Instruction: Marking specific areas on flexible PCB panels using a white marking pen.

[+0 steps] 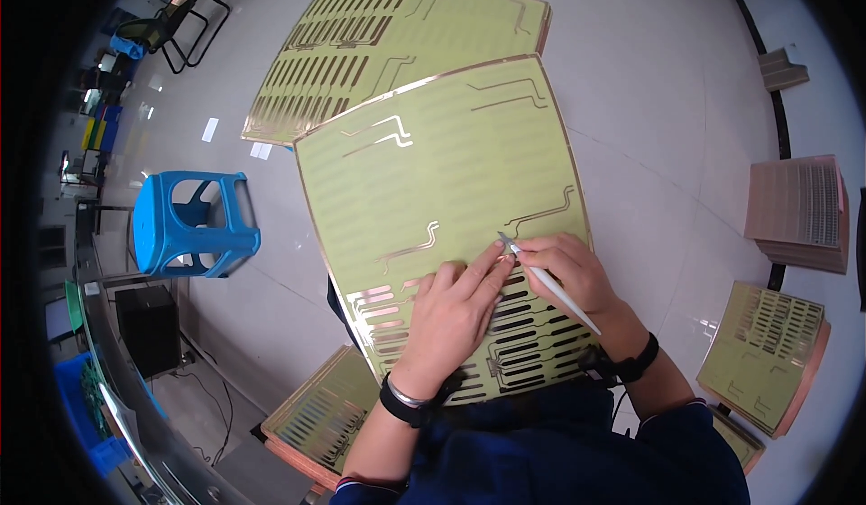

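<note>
A large yellow-green circuit board panel (433, 171) with copper traces and a copper rim lies tilted in front of me, its near edge against my dark clothing. My right hand (568, 275) grips a white-handled craft knife (564, 299), with the blade tip on the panel near a copper trace right of the middle. Flat on the board rests my left hand (456, 316), its fingers stretched toward the blade and the fingertips beside it. The left palm covers part of the rows of copper strips.
Beyond lies another similar panel stack (316, 63), partly under my board. A blue plastic stool (194, 225) stands at left on the tiled floor (649, 99). More panel stacks sit at lower left (329, 406) and along the right (767, 352). A black box (147, 329) and cables are at left.
</note>
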Motion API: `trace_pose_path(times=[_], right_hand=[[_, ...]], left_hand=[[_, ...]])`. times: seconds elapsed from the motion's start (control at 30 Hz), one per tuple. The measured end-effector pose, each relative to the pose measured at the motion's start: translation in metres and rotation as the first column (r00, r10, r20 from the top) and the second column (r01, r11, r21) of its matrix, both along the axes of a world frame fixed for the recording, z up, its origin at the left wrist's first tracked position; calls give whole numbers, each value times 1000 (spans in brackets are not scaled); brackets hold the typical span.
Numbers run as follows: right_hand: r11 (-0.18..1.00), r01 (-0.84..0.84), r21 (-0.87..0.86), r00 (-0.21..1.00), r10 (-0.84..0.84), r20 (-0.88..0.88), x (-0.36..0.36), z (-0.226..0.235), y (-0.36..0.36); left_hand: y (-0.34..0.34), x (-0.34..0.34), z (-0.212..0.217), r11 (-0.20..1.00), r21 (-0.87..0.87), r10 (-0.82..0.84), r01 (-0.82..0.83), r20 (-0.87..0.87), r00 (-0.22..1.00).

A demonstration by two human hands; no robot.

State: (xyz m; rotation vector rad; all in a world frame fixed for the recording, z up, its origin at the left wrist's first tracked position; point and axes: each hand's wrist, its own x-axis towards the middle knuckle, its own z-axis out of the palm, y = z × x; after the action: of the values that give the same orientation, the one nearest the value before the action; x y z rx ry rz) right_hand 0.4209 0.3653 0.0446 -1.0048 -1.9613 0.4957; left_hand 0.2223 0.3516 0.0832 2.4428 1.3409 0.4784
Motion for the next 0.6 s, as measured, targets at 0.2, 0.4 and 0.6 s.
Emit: trace_pose_path(times=[0.2, 0.4, 0.6], right_hand=[[999, -16, -48, 1000, 15, -23, 3, 1, 0], [987, -51, -150, 997, 41, -68, -7, 17, 16], [978, -128, -162, 992, 124, -32, -12, 12, 34]], left_hand=[[1, -2, 1, 1000, -23, -12, 13, 25, 1000], [10, -6, 2, 993, -105, 68, -56, 115, 991], [14, -8, 2, 990, -121, 87, -70, 147, 985]])
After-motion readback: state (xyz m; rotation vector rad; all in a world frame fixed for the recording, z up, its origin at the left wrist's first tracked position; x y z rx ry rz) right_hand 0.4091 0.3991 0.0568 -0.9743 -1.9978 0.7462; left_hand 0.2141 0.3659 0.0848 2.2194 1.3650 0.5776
